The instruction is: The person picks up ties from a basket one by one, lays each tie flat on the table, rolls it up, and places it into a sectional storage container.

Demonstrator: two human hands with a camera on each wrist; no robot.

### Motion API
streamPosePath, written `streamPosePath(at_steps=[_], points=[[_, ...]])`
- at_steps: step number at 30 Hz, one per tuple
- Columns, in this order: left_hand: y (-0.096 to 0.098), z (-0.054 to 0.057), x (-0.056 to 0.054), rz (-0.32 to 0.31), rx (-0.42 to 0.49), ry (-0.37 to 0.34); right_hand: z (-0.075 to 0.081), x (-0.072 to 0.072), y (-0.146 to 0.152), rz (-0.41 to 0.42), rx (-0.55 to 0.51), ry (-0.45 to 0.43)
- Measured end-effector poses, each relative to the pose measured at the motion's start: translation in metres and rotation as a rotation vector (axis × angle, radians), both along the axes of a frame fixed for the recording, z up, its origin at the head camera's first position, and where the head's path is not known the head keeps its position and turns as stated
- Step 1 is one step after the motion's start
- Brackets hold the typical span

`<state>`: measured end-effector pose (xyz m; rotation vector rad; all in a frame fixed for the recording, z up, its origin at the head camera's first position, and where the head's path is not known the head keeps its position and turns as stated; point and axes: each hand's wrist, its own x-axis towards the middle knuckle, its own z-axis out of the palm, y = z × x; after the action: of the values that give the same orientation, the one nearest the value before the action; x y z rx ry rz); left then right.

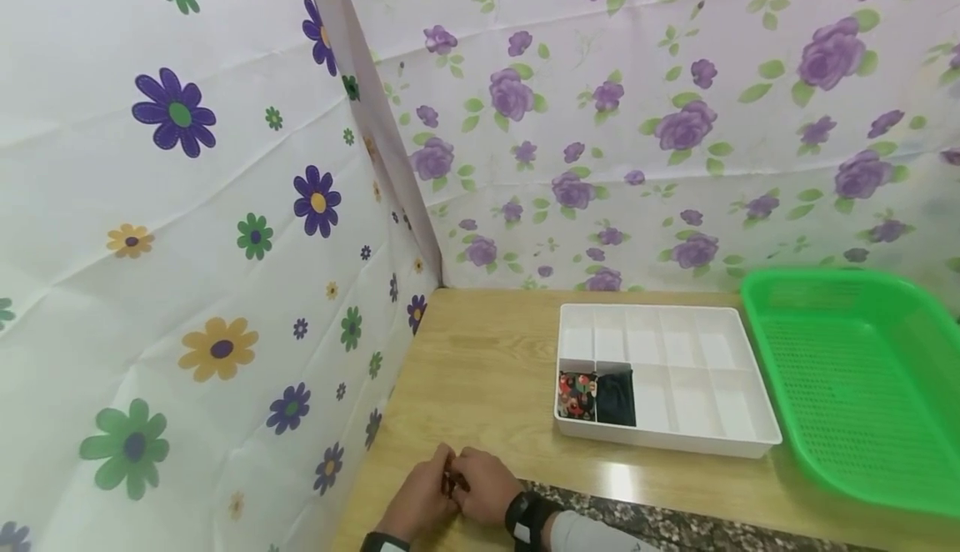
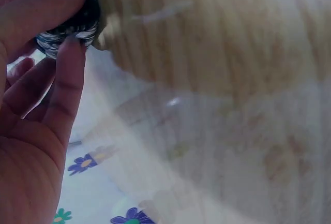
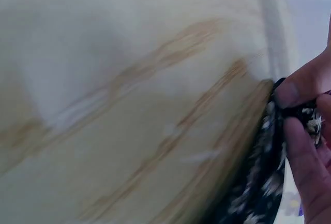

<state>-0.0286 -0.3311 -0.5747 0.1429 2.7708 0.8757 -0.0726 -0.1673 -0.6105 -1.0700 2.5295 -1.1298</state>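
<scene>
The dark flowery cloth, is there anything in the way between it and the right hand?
Nothing that I can see. The right hand pinches the dark flowery cloth directly, with its thumb and finger touching it.

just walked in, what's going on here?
A person's left hand and right hand are pinching one end of a dark floral cloth; the rest trails to the right along the near side of the table. Beyond it, the white divided tray has a red-patterned dark cloth and a plain dark cloth in its two leftmost near compartments. A green basket sits to the tray's right.
</scene>
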Motion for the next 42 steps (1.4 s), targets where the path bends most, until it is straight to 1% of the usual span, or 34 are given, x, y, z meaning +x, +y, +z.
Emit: streamPosePath(at_steps=[2,4,7,9,10,13,15,18,20,22,26,30,32,35,38,40,42], points=[[0.001,0.000,0.000,0.002,0.024,-0.013,-0.005,-0.001,0.005,0.004,0.002,0.026],[0.001,-0.001,0.001,-0.001,0.039,-0.009,-0.007,-0.002,0.008,0.006,0.015,0.068],[0.001,0.000,0.000,-0.007,0.035,0.005,-0.003,-0.003,0.009,-0.004,0.057,0.110],[0.002,0.001,-0.001,-0.020,0.015,0.017,0.002,-0.003,0.006,0.011,0.089,0.121],[0.001,0.001,-0.002,-0.028,0.002,0.023,0.006,-0.003,0.005,0.021,0.110,0.113],[0.001,0.003,-0.002,-0.042,-0.008,0.000,0.011,0.000,0.001,0.053,0.153,0.087],[0.000,0.003,-0.003,-0.043,0.001,-0.023,0.009,0.002,0.000,0.062,0.183,0.096],[-0.002,0.002,-0.003,-0.043,0.039,-0.055,0.003,0.002,0.001,0.049,0.190,0.110],[-0.003,0.002,-0.003,-0.052,0.056,-0.058,0.000,0.003,0.003,0.045,0.180,0.110],[-0.004,0.001,-0.003,-0.057,0.069,-0.059,0.000,0.003,0.005,0.043,0.167,0.095],[-0.004,0.001,-0.004,-0.063,0.059,-0.052,0.010,0.004,0.006,0.030,0.178,0.067],[-0.002,0.005,-0.005,-0.079,0.021,-0.058,0.023,0.007,0.003,0.041,0.215,0.055],[-0.002,0.006,-0.005,-0.082,0.015,-0.069,0.023,0.008,0.001,0.056,0.219,0.067],[-0.001,0.006,-0.004,-0.078,0.029,-0.083,0.016,0.011,0.000,0.054,0.195,0.062],[-0.001,0.006,-0.004,-0.075,0.052,-0.074,0.005,0.010,0.002,0.016,0.133,0.027],[0.000,0.006,-0.004,-0.073,0.061,-0.068,0.002,0.009,0.004,-0.013,0.085,-0.006],[0.001,0.007,-0.005,-0.063,0.068,-0.079,0.003,0.008,0.006,-0.027,0.074,-0.026]])
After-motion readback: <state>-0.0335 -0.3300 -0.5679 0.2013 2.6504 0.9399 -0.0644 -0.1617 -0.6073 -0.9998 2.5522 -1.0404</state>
